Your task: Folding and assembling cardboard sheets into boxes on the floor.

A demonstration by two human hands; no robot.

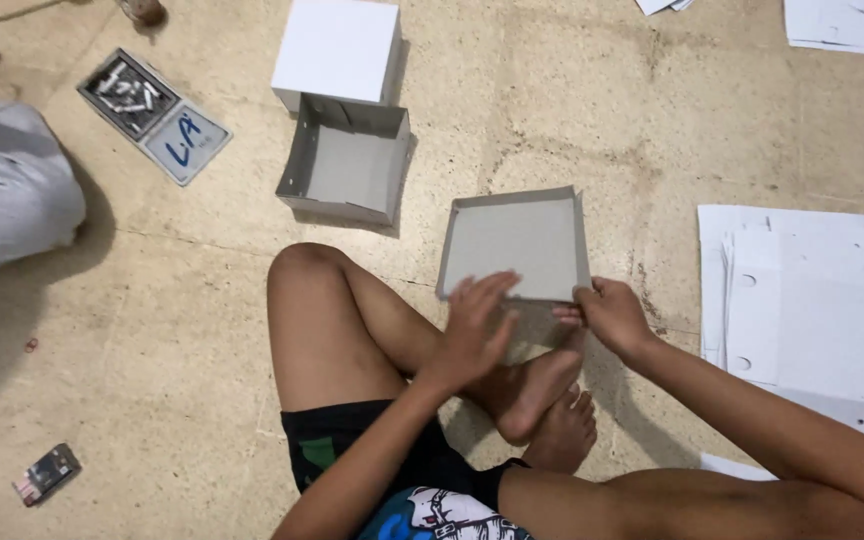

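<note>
A finished white cardboard box [337, 50] sits upturned on the beige floor [152, 330], touching an open grey cardboard tray [345, 162]. Far left lies a shallow metal tin of small pale pieces [152, 115]. Stacked flat white card sheets [812, 310] wait right; a small dark packet [47, 473] lies lower left.

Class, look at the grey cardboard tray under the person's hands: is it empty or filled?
Empty. The grey tray shows only its bare floor inside raised walls; both hands sit at its near edge.
</note>
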